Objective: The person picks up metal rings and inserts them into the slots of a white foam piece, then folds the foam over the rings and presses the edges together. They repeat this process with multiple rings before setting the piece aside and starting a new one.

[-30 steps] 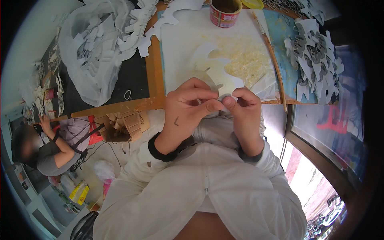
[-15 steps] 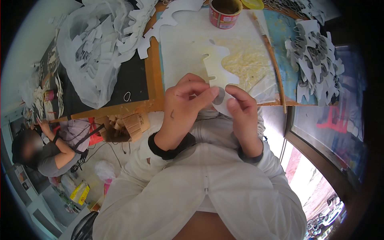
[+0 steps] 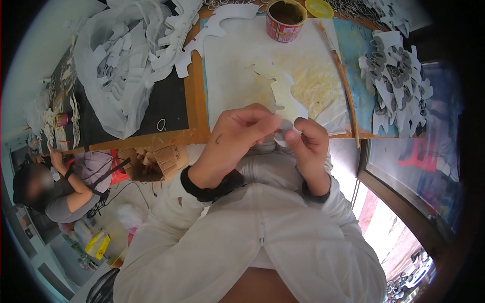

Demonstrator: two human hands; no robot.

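Observation:
A white scalloped cut-out piece (image 3: 286, 96), paper-like with a notched left edge, is held over the near edge of the white sheet. A small grey rounded patch (image 3: 286, 124) lies at its near end. My right hand (image 3: 310, 144) pinches that end between thumb and forefinger, the thumb over the patch. Thumb and fingers of my left hand (image 3: 240, 129) are pressed together at the piece's left edge beside the patch; their tips partly hide what they grip. Beyond, a red tub (image 3: 286, 31) of brownish paste stands on the sheet.
A long brush (image 3: 341, 76) lies along the right of the paste-smeared sheet (image 3: 227, 65). Grey-and-white finished pieces (image 3: 399, 81) pile at right. A plastic bag (image 3: 118, 96) of white scraps sits left on a black board. At far left, a person (image 3: 73, 192) works nearby.
Both hands and the white piece have shifted slightly nearer and to the right. My right thumb now covers more of the grey patch, and the right fingers have closed in.

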